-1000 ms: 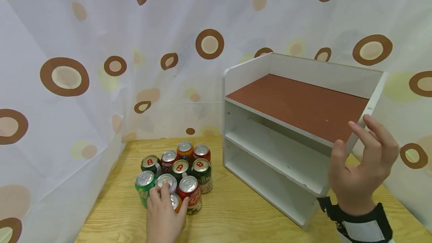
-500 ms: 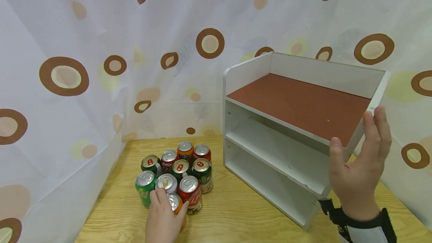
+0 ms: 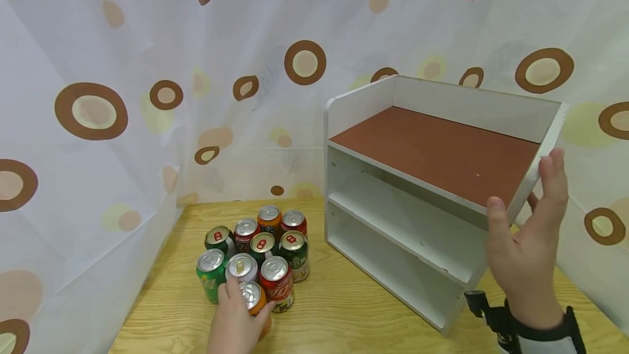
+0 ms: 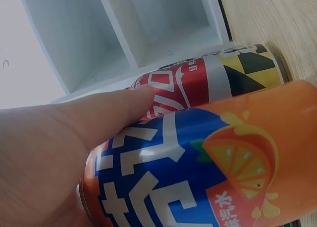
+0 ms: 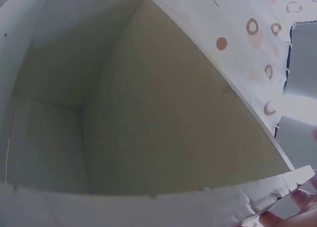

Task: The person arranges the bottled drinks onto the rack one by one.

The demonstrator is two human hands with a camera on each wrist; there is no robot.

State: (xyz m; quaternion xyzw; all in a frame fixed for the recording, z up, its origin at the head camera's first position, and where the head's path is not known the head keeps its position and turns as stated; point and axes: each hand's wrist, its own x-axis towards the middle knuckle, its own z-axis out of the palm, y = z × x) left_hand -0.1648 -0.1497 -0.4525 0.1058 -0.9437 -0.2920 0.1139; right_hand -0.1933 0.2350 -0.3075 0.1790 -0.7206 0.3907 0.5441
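Wood-grain tabletop [image 3: 344, 321] lies beneath my left hand [image 3: 233, 316], thumb and fingers gripping an orange can [image 3: 251, 295]; more cans [image 3: 262, 245] cluster just beyond it. Well to its right, my right hand [image 3: 530, 250], thumb and fingers apart, is beside a white shelf [image 3: 403, 201].

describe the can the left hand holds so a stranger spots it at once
Find the white shelf unit, then the cluster of cans to its left. At the cluster's near edge is the orange can with a silver top. A second orange can stands at the back; this one is nearest the viewer and the only one in the left hand's grip.
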